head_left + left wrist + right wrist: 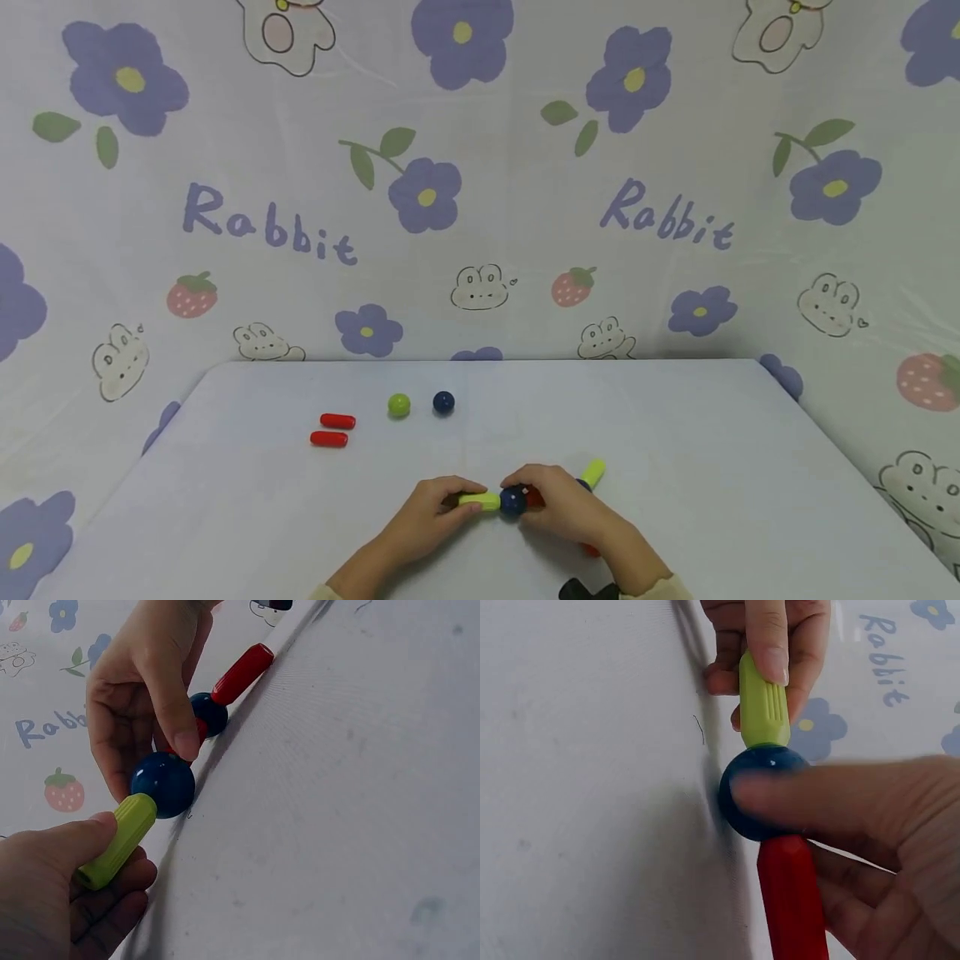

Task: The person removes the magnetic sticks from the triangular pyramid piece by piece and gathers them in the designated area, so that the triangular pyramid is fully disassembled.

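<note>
My left hand [429, 517] pinches a yellow-green ribbed rod [120, 844] between thumb and fingers. The rod's far end meets a dark blue ball [163, 784]. Around that ball curl the thumb and fingers of my right hand [558, 500], the thumb blurred across its surface in the right wrist view. From the ball's other side runs a red rod [791, 900], partly covered by the right hand. Farther along, the left wrist view shows a second blue ball [210, 714] with another red rod [242, 673]. Another yellow-green rod [594, 473] sticks out behind the right hand.
Two red rods [337, 422] lie side by side at the back left of the white table [225, 500]. Right of them sit a green ball [399, 405] and a dark blue ball [443, 403]. A black object [585, 590] shows at the bottom edge, by the right forearm.
</note>
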Motion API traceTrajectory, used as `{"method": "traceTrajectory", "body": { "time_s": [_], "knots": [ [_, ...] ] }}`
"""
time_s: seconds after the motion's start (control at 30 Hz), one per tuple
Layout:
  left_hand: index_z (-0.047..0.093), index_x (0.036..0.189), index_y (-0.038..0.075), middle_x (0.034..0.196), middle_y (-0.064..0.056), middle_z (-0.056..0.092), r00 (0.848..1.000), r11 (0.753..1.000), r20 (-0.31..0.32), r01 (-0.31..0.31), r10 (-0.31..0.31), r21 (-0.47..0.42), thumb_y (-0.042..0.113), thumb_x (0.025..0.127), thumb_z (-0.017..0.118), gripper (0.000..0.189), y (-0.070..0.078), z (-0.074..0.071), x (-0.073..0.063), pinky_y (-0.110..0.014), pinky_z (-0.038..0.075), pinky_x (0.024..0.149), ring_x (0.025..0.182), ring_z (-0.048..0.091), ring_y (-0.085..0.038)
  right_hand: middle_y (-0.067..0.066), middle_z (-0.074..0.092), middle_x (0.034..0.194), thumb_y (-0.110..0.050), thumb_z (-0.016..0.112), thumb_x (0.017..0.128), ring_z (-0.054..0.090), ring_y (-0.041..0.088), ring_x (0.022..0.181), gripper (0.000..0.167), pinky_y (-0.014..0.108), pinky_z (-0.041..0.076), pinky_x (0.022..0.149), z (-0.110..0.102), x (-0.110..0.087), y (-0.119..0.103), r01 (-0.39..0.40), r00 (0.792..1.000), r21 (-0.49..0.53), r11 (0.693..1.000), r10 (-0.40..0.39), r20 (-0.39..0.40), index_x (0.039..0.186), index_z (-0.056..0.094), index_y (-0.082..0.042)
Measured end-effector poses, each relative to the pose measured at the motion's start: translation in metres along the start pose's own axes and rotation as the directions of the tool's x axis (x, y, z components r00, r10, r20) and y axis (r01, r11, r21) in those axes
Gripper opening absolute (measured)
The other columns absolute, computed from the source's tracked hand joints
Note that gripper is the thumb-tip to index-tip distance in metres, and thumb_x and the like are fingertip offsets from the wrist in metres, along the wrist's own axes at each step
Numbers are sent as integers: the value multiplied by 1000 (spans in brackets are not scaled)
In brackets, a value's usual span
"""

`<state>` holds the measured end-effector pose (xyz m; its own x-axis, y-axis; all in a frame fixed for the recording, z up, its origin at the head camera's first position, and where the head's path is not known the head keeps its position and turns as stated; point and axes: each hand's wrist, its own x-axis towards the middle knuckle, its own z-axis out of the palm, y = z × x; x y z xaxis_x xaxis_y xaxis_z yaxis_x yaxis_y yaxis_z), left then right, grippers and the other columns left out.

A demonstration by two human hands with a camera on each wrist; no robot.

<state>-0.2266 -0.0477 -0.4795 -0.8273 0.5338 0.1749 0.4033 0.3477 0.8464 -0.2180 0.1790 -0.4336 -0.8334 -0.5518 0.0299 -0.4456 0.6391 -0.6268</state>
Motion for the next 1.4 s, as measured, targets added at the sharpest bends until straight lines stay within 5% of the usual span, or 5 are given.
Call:
{"method": "traceTrajectory", "body": {
  "time_s": [0.17, 0.73, 1.03, 1.23, 1.4],
  "knots": [
    [66, 109, 10, 106, -2, 68, 1000, 1000, 1, 14, -14, 5, 29, 90, 60, 28, 0, 1, 1, -14, 51, 77, 89, 60, -1, 9, 64, 113, -14, 72, 80, 59, 23, 105, 37, 41, 49, 90, 3, 2, 2, -35, 999, 35, 999, 35, 9, 114, 62, -2],
    [66, 106, 11, 104, -1, 68, 999, 999, 41, -19, 18, 31, 25, 90, 60, 22, 1, -11, 3, -18, 51, 82, 92, 59, -5, 5, 66, 110, -20, 71, 82, 60, 19, 103, 35, 37, 49, 90, 4, 6, 6, 8, 1000, 20, 1000, -8, -13, 112, 64, -4],
    [66, 106, 13, 103, -1, 67, 978, 986, -150, 155, -145, 58, 20, 87, 64, 21, -32, -51, -7, -17, 49, 75, 88, 57, -10, 12, 65, 114, -11, 73, 79, 58, 29, 109, 35, 48, 47, 91, -6, -5, 20, -58, 994, 21, 998, 59, -89, 112, 64, -3],
    [67, 105, 15, 104, 1, 67, 981, 977, -125, 166, -150, 133, 22, 86, 66, 21, -35, -65, -10, -21, 50, 82, 95, 58, -13, 13, 65, 114, -11, 72, 79, 58, 30, 110, 36, 48, 46, 94, -6, -4, 21, -30, 995, 16, 999, 32, -97, 113, 64, -2],
    [69, 99, 15, 100, 2, 67, 965, 939, -114, 258, -238, 228, 14, 83, 69, 16, -28, -86, -21, -34, 52, 89, 96, 60, -14, 13, 65, 114, -10, 72, 79, 58, 31, 111, 36, 48, 45, 94, -5, -4, 20, -37, 994, 10, 999, 38, -99, 113, 64, -1]
  ]
}}
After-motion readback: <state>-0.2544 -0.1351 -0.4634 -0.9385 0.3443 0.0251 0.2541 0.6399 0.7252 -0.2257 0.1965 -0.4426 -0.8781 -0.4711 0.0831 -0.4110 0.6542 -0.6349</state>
